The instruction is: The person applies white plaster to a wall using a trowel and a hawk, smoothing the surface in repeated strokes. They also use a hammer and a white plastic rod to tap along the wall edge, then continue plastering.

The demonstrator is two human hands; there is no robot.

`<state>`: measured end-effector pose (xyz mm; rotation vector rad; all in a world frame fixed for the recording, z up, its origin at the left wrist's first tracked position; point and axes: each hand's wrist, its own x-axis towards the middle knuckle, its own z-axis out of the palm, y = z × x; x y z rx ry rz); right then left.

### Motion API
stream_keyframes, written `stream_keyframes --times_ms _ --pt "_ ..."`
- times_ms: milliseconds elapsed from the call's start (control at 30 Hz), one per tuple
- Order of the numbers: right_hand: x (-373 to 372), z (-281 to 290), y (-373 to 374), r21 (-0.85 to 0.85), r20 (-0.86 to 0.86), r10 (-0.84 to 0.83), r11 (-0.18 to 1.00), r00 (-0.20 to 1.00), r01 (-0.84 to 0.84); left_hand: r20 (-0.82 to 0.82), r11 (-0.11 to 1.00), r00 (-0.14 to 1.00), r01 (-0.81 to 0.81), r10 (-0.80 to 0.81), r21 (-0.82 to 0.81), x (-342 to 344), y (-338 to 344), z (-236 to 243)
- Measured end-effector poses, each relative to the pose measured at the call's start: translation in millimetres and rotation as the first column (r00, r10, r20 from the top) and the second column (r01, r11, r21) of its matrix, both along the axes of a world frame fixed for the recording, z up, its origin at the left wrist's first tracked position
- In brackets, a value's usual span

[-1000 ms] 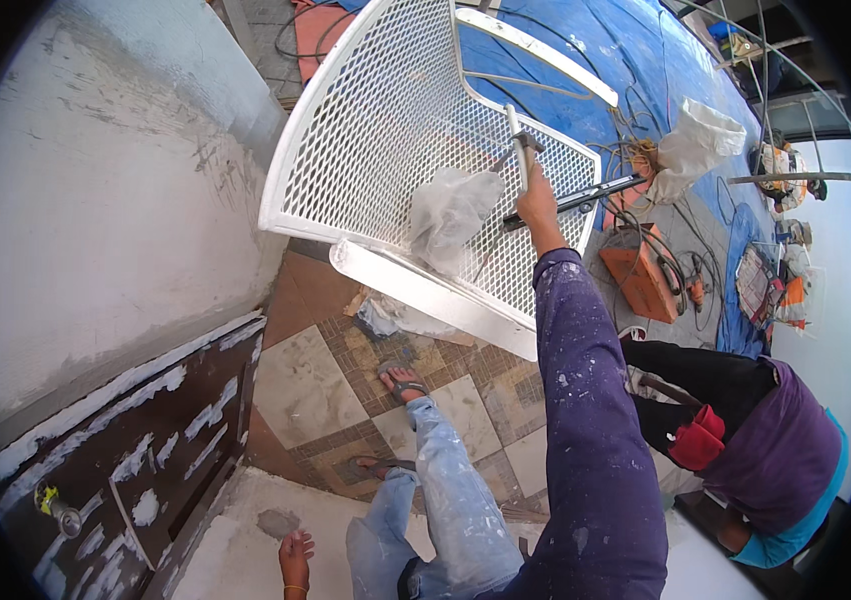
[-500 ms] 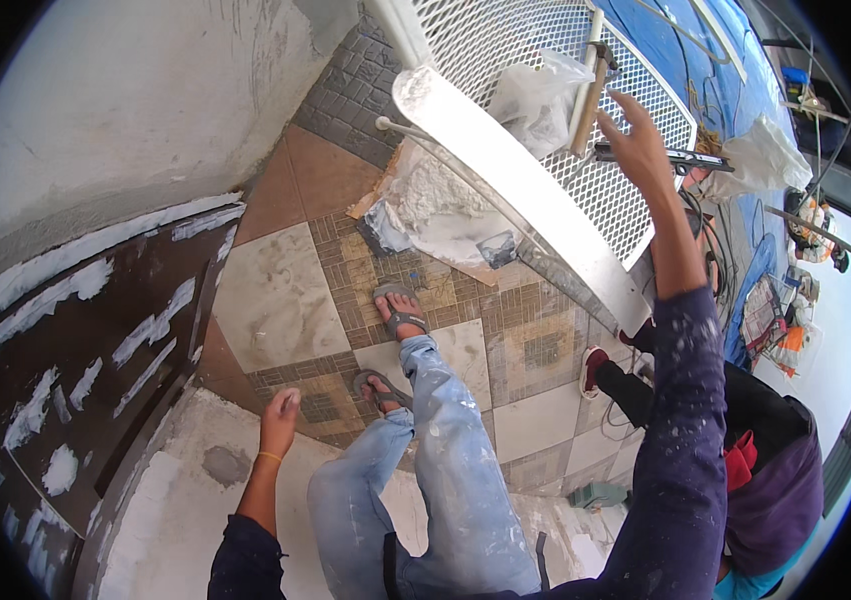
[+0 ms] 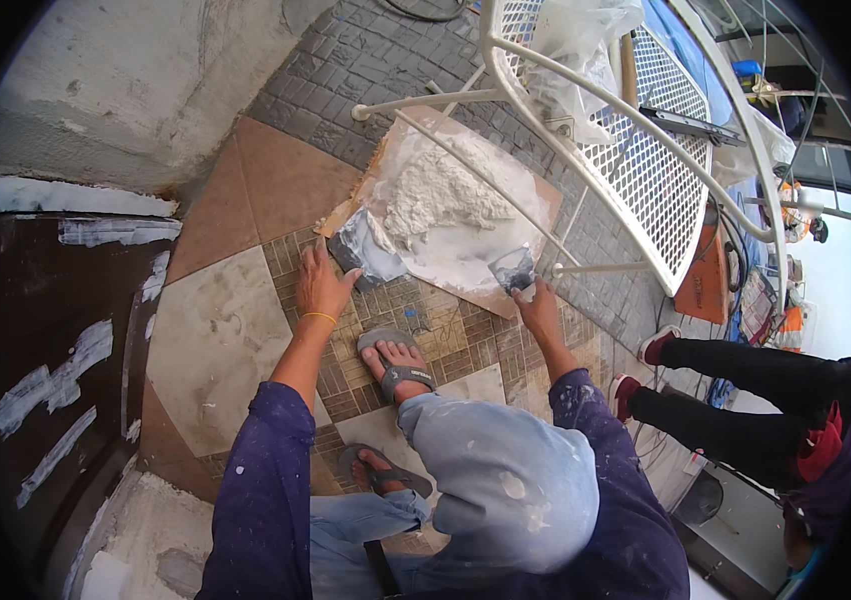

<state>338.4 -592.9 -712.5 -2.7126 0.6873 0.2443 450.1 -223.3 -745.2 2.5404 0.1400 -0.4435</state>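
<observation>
A board (image 3: 543,203) lies on the tiles under the white bench, bearing a heap of white powder (image 3: 450,190). My left hand (image 3: 322,287) is at its near left corner, fingers stretched toward the edge and thumb apart, beside a crumpled grey plastic bag (image 3: 365,250). At the near right corner my right hand (image 3: 542,312) pinches the near end of a flat grey scraper-like plate (image 3: 513,268), which rests on the board. The plate's exact kind is unclear.
A white metal mesh bench (image 3: 635,185) stands over the board's far side, holding a clear plastic bag (image 3: 580,60). A dark panel with white patches (image 3: 55,370) is on the left. Another person's legs (image 3: 735,375) are at right.
I have bent down toward the floor. My right hand has come down from above the bench to the grey plate, and my left hand has reached forward to the board's corner.
</observation>
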Motion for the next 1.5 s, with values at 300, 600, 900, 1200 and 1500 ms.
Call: stream_keyframes --times_ms 300,600,900,1200,1500 --pt "12.4 -35.1 -35.4 -0.137 -0.052 -0.148 0.981 0.988 0.14 0.142 0.989 0.989 -0.053 0.033 0.136 15.4 -30.6 -11.9" --pt "23.9 -0.3 9.6 0.299 0.372 -0.093 0.954 0.924 -0.025 -0.023 0.945 0.974 -0.224 0.225 -0.239 26.7 -15.7 -37.5" --pt "61.0 0.6 86.3 -0.121 0.095 0.685 0.728 0.722 -0.675 -0.621 -0.065 0.721 -0.635 0.308 -0.77 6.8 39.3 -16.4" --pt "89.5 -18.4 152.5 -0.187 -0.047 0.79 0.594 0.611 -0.782 -0.746 -0.295 0.59 -0.687 0.309 -0.664 -4.1 93.9 24.5" --pt "106.9 -17.2 148.4 -0.203 -0.039 0.807 0.571 0.589 -0.795 -0.812 -0.314 0.558 -0.75 0.174 -0.582 -16.4 93.6 25.5"
